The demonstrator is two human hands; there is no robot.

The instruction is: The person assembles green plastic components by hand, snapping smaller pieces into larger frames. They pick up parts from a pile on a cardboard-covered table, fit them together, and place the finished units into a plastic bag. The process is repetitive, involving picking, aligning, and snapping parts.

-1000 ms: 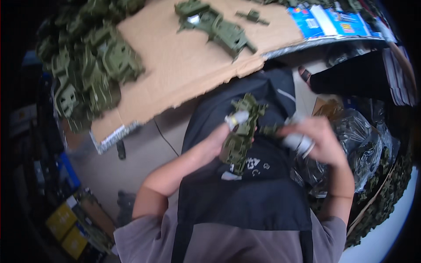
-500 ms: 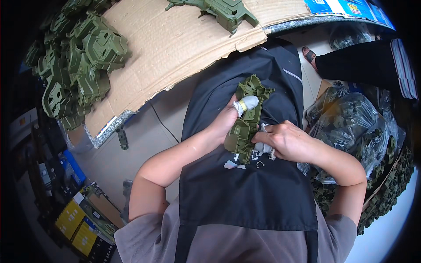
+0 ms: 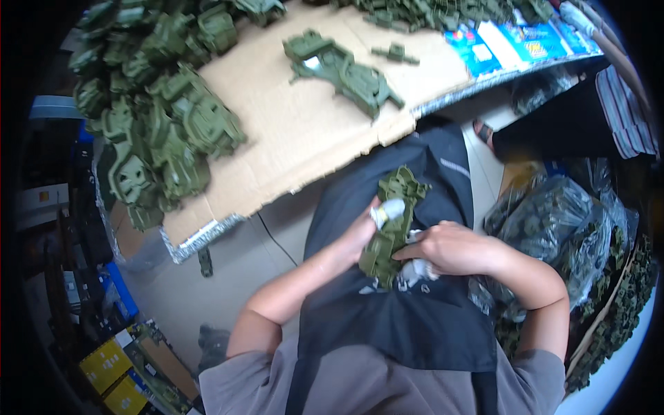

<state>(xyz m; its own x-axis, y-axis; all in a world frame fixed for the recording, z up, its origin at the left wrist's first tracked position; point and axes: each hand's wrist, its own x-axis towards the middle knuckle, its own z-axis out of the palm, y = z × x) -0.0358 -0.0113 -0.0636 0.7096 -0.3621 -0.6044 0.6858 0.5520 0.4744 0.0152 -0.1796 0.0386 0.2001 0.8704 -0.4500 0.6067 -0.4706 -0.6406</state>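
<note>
My left hand has the green plastic part in its grip, the thumb in its white cover laid across the upper half while the other fingers go out of sight behind it. The part is over my lap, in front of my black apron, its long side running away from me and leaning a little to the right at the far end. My right hand is bent in from the other side, fingers curled, white wrapping on some of them, and one bare fingertip is against the lower right edge of the part. It's blurry there, so I can't tell whether those fingers pinch anything between them.

Beyond my knees is the surface, covered with brown cardboard. A similar green piece lies on it with a small green piece just beside, and a big heap of green parts fills the left side. Blue printed sheets lie toward the right end. On my right, near the elbow, is a clear plastic bag, with a mass of small green pieces below it. Above the bag, a co-worker's dark trouser leg reaches in, a sandalled foot at its end. Down on the floor, to the left, lies another small green part.
</note>
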